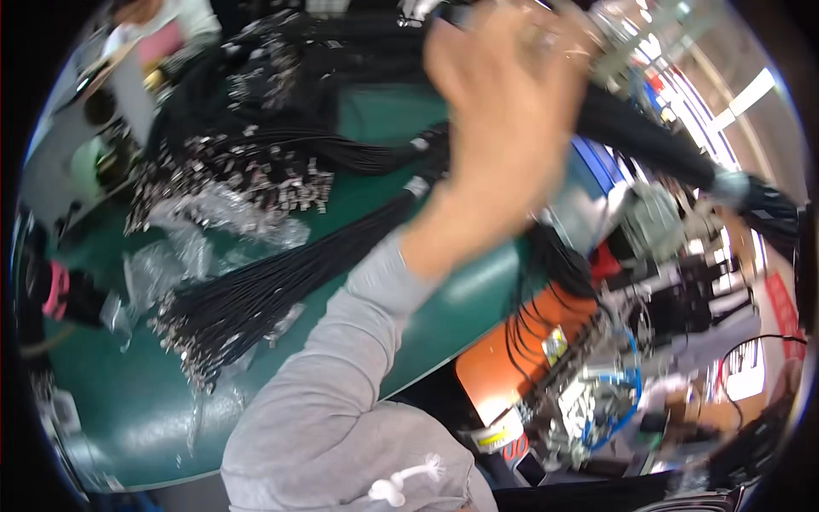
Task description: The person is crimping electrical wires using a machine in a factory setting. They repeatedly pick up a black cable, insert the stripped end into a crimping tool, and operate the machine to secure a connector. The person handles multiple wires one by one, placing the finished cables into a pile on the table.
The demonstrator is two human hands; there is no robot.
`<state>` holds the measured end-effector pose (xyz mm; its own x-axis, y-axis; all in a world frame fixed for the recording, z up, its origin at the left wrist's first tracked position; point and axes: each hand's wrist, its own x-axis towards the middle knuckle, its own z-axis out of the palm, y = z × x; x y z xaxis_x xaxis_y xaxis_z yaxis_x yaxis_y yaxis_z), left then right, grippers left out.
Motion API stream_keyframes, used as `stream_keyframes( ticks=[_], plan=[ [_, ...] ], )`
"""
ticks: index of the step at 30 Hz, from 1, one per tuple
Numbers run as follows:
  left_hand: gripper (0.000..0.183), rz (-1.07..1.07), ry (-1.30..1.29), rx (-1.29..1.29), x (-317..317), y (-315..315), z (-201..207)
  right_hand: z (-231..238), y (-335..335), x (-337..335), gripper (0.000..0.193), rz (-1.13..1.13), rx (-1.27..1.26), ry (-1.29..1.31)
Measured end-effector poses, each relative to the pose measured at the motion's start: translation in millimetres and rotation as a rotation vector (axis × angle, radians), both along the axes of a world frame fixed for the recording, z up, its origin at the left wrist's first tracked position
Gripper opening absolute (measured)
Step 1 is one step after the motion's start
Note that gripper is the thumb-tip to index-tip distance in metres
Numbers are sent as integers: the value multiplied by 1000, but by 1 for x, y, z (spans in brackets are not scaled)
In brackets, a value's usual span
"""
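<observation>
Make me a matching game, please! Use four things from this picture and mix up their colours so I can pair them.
Things:
1. Fanned-out cables
2. Tabletop
3. Sleeve
4. Knotted cord

Colours:
A. White
B. Grey
C. Green
D. Mostly black, with shiny ends

Right pairs: 1-D, 2-C, 3-B, 4-A

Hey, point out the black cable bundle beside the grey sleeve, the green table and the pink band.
Black cable bundle (294, 277): head view, on strands midway along.
Green table (128, 392): head view, bare top, lower left.
Pink band (58, 290): head view, its middle.
</observation>
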<state>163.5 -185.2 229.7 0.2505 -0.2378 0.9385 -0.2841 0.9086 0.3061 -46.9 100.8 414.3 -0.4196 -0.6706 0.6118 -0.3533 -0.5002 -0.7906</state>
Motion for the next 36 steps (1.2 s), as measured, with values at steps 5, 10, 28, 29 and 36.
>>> stream_keyframes(
  ticks=[5,10,28,29,36],
  plan=[
    [108,-1368,-302,6,-60,129,-86,-57,-132,-13,52,-282,435,59],
    [88,-1471,213,413,-135,147,-128,-168,-166,-12,78,-175,607,234],
    [44,-146,117,496,-286,-71,-88,-356,7,50,77,237,611,-948],
    [63,-209,-90,556,-282,-73,-96,-357,2,42,70,229,588,-1035],
    [50,-582,-1322,764,-208,-91,-197,-398,-29,-12,57,788,232,-1829]
  ],
)
